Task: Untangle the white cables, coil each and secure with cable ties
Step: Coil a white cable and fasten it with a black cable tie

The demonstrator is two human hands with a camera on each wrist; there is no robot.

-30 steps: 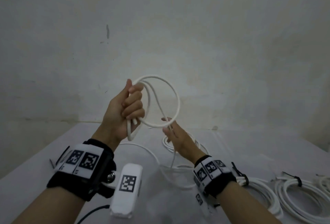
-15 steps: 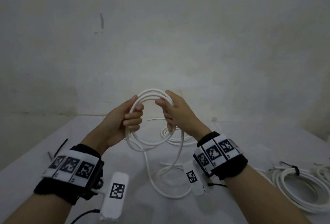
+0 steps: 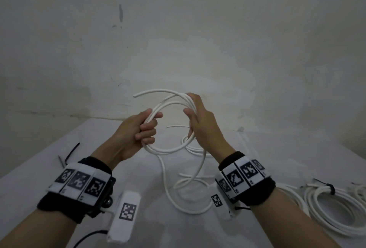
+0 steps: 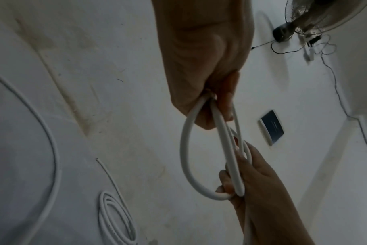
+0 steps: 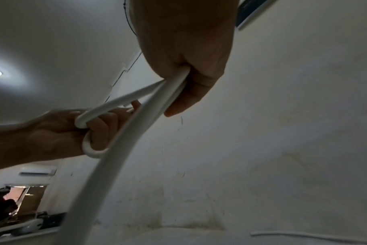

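A white cable coil (image 3: 168, 149) of a few loops hangs in the air over the table between my hands. My left hand (image 3: 143, 129) grips its left side with curled fingers (image 4: 224, 106). My right hand (image 3: 195, 117) curls round the loops on the right side (image 5: 174, 92). One free end (image 3: 136, 95) sticks out up and to the left. The rest of this cable (image 3: 188, 194) trails down and lies in loose curves on the white table (image 3: 35, 172). Black cable ties (image 3: 72, 151) lie at the table's left.
Finished white coils (image 3: 326, 208) bound with black ties lie at the right of the table. A small white coil (image 3: 195, 146) lies behind my right hand, and a thin loose cable piece (image 3: 177, 126) beyond it. A pale wall stands behind the table.
My right hand rose from under the loop to its right side and laid another turn on the coil. The coil sank lower and a free end now sticks out at the top.
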